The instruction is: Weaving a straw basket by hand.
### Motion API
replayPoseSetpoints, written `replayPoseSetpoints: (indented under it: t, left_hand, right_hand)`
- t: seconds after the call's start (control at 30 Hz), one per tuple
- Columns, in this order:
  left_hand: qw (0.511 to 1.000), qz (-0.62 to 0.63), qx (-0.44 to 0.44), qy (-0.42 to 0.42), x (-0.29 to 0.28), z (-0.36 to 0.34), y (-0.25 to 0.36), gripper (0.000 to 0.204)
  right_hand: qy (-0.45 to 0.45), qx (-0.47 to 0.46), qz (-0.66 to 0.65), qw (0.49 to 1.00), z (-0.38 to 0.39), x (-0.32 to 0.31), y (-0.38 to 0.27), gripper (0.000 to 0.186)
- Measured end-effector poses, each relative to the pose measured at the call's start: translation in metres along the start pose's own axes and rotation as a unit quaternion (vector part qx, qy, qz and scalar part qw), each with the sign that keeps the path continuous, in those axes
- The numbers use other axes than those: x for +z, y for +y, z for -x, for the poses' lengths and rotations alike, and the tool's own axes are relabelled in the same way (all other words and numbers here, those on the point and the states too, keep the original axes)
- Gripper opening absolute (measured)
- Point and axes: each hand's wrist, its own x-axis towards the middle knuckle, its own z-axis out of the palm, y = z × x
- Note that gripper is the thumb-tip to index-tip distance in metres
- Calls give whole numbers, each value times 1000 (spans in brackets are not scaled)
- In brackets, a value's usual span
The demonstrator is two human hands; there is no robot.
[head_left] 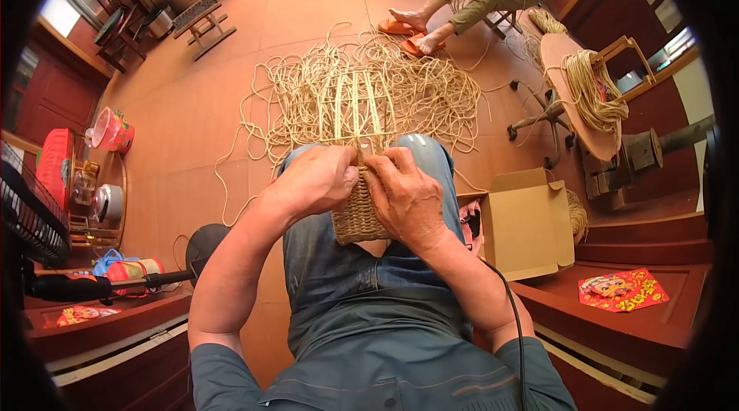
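Note:
A small tan woven piece [356, 220] rests between my jeans-covered thighs, with a light framework of upright strips [356, 103] rising beyond it. My left hand [331, 178] grips the weaving at its top left, fingers curled, their tips hidden around a cord. My right hand [404, 199] pinches the top right edge of the same piece, its thumb close beside the left fingers. A large tangle of pale cord [289, 95] spreads over the floor beyond my knees, around the framework.
A seated person [481, 3] has bare feet near orange slippers. Right: a round board [562, 72] holding coiled cord [589, 95] on a wheeled base, an open cardboard box [523, 222]. Left: a black fan [31, 211], a pink bucket [115, 132], a chair [115, 22], a low stool [200, 18].

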Motion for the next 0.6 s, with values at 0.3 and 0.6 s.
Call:
replayPoseSetpoints:
  t: [0.3,0.6]
  left_hand:
    - [981,-50,54,177,30,8,-8,21]
    - [974,-127,67,178,33,12,-12,17]
  right_hand:
    - [-35,14,-20,999,-2,-1,1,19]
    - [-58,43,-74,995,-7,10,5,16]
